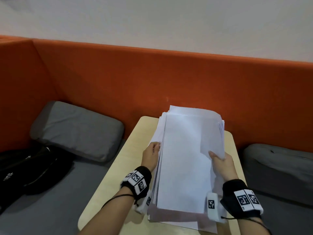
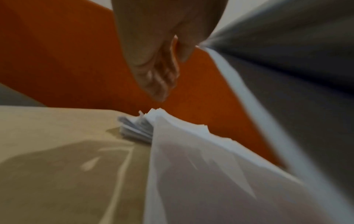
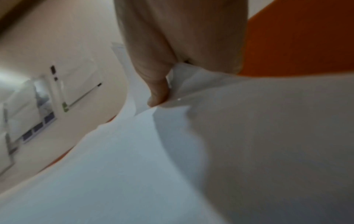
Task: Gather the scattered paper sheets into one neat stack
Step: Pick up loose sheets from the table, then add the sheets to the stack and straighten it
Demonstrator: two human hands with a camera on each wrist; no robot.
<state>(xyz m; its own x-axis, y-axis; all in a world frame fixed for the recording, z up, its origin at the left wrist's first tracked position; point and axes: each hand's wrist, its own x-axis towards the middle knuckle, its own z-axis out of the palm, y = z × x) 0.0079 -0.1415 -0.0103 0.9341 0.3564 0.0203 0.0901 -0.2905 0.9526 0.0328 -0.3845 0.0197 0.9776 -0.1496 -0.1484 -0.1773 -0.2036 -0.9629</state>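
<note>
Fingers of the left hand [image 1: 151,154] lay loosely curled against the left edge of the paper stack [image 1: 186,158], gripping nothing. Over the wooden table [image 1: 118,167], the right hand [image 1: 221,165] pinched the stack's right edge, thumb on top.

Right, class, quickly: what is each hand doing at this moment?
Left hand: fingers curled against the left edge of the paper stack, though whether it grips the sheets cannot be told.
Right hand: holds the stack's right edge, thumb on top.
</note>
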